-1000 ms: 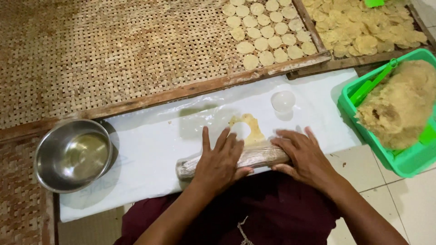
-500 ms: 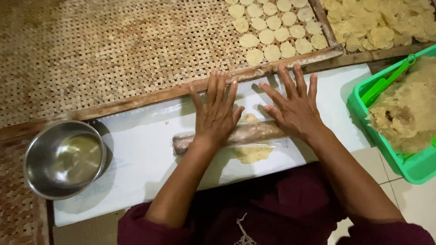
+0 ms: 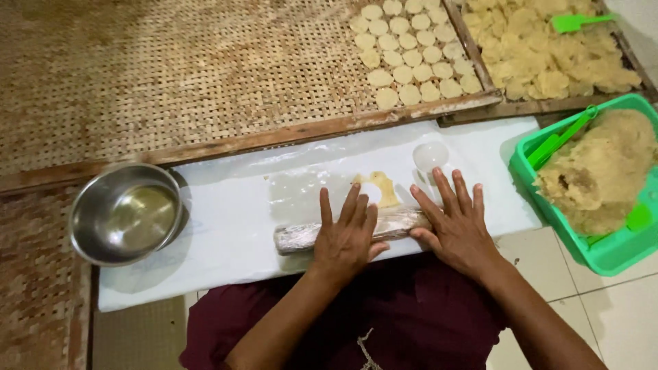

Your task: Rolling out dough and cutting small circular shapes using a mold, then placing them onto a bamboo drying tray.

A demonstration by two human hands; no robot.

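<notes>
Both hands flat on a wrapped rolling pin, white sheet.

Left hand and right hand lie palm-down, fingers spread and unclenched, pressing the rolling pin without gripping it. Flattened dough lies at 12 o'clock of the pin, just beyond the fingertips. Steel bowl at 9 o'clock; green tub of dough at 3 o'clock.

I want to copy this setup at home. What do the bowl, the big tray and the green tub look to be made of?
Bowl: metal, probably stainless steel, shiny grey with reflections. Big tray: woven strips, likely bamboo or rattan, matte tan, in a wooden frame. Green tub: smooth bright plastic, by its look.
</notes>
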